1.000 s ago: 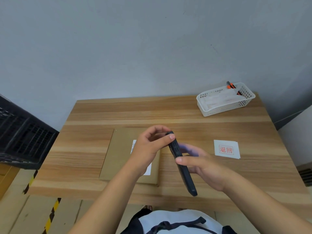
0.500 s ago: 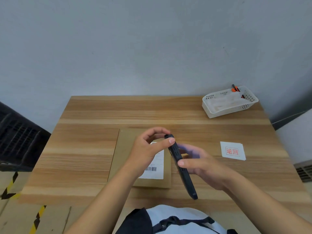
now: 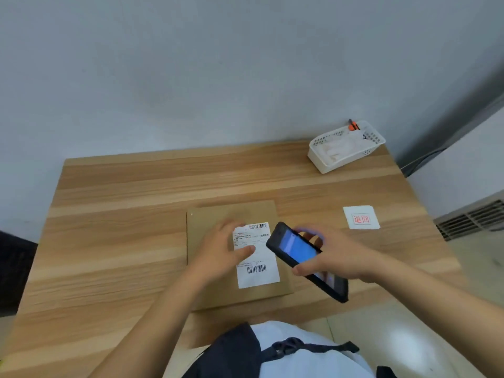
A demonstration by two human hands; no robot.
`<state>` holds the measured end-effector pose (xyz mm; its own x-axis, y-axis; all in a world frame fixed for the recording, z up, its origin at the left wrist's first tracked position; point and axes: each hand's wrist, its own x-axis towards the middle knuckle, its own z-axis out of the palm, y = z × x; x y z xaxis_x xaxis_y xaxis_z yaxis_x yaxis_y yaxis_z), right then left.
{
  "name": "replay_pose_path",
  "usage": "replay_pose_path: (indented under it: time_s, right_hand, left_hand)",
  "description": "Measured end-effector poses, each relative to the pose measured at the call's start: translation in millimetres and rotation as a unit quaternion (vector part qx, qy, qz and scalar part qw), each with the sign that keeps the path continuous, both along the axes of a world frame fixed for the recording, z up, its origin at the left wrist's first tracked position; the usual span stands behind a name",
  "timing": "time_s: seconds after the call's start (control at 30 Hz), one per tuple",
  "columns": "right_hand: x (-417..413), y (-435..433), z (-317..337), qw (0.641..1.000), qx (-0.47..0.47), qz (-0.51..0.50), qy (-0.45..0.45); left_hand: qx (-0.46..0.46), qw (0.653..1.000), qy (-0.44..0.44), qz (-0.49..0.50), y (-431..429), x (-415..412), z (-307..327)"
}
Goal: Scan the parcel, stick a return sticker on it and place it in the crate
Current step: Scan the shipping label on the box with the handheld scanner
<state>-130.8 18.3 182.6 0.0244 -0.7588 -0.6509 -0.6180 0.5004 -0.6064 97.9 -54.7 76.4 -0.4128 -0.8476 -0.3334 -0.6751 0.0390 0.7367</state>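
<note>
While left hand (image 3: 221, 249) lies flat on parcel (image 3: 218, 285), right hand (image 3: 338, 257) grips scanner (image 3: 297, 252) just beside

Wooden table (image 3: 114, 241) with pale and tan lengthwise grain, set against a grey wall. Flat brown cardboard parcel (image 3: 212, 214) lying near the front edge, white shipping label (image 3: 259, 276) facing up. White return sticker (image 3: 361, 217) with red characters, lying flat well to the right of the parcel. White perforated basket (image 3: 346, 147) at the far right corner.
</note>
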Motion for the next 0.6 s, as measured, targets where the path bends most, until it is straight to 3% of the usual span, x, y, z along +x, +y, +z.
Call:
replay_pose_path:
  time_s: [0.07, 0.17, 0.3, 0.47, 0.6]
  right_hand:
    - [4, 2, 0, 0.997, 0.007, 0.023, 0.072]
    - [12, 4, -2, 0.977, 0.016, 0.089, 0.192]
    - [20, 8, -14, 0.952, 0.089, 0.122, 0.267]
    - [28, 9, -24, 0.94, 0.185, 0.114, 0.262]
    - [35, 6, -22, 0.932, 0.211, 0.113, 0.271]
  left_hand:
    - [-0.019, 0.988, -0.126, -0.082, -1, 6, -20]
    - [-0.004, 0.965, -0.213, -0.153, -1, 8, -36]
    - [0.007, 0.947, -0.25, -0.2, 2, 10, -47]
    - [-0.018, 0.937, -0.267, -0.223, 3, 10, -53]
    - [-0.021, 0.93, -0.279, -0.24, 0, 9, -54]
